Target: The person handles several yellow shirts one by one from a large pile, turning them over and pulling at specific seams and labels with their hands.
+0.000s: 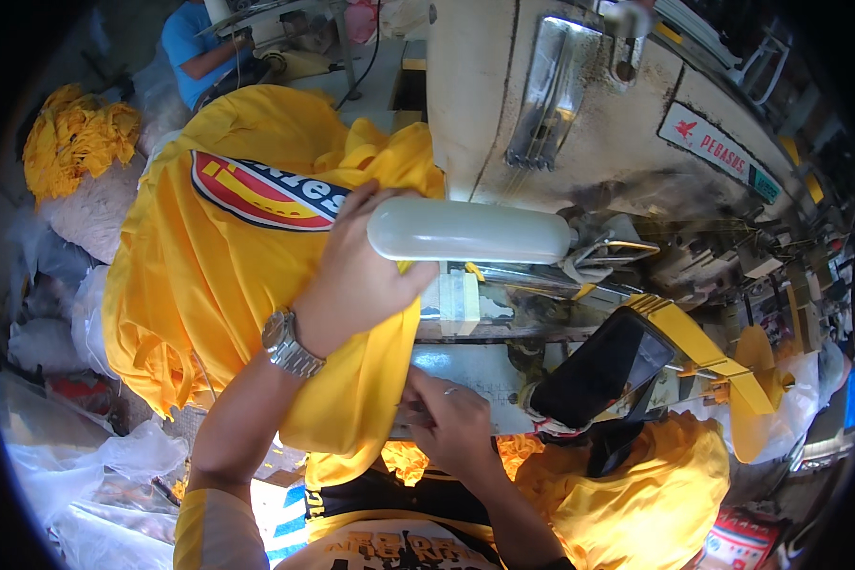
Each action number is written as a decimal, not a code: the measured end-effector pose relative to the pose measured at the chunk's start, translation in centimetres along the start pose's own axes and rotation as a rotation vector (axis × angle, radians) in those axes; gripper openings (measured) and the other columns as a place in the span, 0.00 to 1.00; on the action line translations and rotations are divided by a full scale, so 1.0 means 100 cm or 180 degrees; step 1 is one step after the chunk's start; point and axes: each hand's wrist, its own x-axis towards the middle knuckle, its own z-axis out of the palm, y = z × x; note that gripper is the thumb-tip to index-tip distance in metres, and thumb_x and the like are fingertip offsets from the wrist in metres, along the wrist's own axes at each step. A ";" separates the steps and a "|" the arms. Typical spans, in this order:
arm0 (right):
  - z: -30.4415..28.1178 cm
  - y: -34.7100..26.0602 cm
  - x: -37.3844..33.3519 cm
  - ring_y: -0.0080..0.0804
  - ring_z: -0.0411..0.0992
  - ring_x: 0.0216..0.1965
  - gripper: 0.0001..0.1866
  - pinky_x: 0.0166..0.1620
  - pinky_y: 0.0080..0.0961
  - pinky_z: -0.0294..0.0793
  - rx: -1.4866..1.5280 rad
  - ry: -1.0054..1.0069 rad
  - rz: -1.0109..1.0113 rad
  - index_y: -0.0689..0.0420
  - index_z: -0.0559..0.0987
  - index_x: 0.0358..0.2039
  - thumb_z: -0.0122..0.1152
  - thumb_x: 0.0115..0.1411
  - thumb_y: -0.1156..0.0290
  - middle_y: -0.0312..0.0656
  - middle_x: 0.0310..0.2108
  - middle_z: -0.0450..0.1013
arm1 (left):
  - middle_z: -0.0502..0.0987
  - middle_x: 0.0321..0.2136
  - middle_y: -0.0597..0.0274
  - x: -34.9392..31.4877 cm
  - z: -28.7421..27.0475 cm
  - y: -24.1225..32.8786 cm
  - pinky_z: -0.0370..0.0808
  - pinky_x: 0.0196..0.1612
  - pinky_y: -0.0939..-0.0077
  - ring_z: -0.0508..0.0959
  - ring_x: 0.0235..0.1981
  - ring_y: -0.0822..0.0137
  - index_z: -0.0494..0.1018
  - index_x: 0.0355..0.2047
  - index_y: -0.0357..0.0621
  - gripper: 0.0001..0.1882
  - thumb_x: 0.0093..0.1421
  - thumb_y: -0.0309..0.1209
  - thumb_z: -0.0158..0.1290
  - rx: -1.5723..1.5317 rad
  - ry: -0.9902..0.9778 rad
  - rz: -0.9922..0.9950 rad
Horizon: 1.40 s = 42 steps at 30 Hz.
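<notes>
Find yellow cloth (218, 304) draped along left edge of tabletop (470, 370). Expect light, soft, limp folds, prone to sliding; grasp by lower hanging edge. Note left hand (366, 275) laid over cloth, thumb spread; cannot tell if clamped. Note right hand (453, 418) curled beside cloth; cannot tell if pinching.

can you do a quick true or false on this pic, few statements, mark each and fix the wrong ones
1. The left hand lies on yellow fabric bearing a printed oval emblem. True.
2. A silver metal wristwatch is on the right wrist. False: it is on the left wrist.
3. A pale, rounded bar partly covers the left hand in this view. True.
4. The right hand holds a black, dark-screened phone. False: neither hand holds the phone; it is to their right.
5. Another person, in a blue top, is at the upper left. True.
</notes>
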 end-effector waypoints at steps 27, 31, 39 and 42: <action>-0.044 -0.046 0.089 0.43 0.74 0.23 0.09 0.25 0.33 0.73 -0.2032 -0.0177 -0.0297 0.55 0.74 0.29 0.54 0.64 0.64 0.42 0.23 0.73 | 0.77 0.31 0.52 -0.128 -0.101 0.076 0.73 0.35 0.69 0.78 0.32 0.58 0.72 0.39 0.35 0.07 0.60 0.20 0.48 -0.0695 0.0550 -0.0908; -0.053 -0.029 0.020 0.38 0.72 0.20 0.10 0.24 0.31 0.71 -0.0707 0.0116 0.0387 0.59 0.75 0.33 0.65 0.58 0.67 0.41 0.21 0.71 | 0.74 0.38 0.58 -0.153 -0.212 0.020 0.71 0.42 0.74 0.74 0.37 0.68 0.71 0.41 0.35 0.08 0.63 0.25 0.48 0.0878 0.3326 -0.2232; 0.007 -0.035 0.039 0.32 0.73 0.26 0.18 0.32 0.25 0.73 0.0810 -0.0748 0.0736 0.63 0.75 0.44 0.67 0.54 0.73 0.47 0.27 0.74 | 0.78 0.36 0.53 -0.115 -0.115 0.070 0.74 0.42 0.69 0.78 0.33 0.57 0.75 0.38 0.34 0.25 0.48 0.43 0.66 0.0928 -0.0002 -0.0541; 0.009 -0.033 0.041 0.24 0.70 0.24 0.15 0.30 0.21 0.70 0.1082 -0.0616 0.0914 0.63 0.76 0.44 0.64 0.56 0.76 0.44 0.24 0.73 | 0.77 0.34 0.55 -0.128 -0.086 0.044 0.73 0.40 0.65 0.77 0.34 0.55 0.77 0.37 0.37 0.26 0.47 0.46 0.65 0.1604 -0.0336 -0.1095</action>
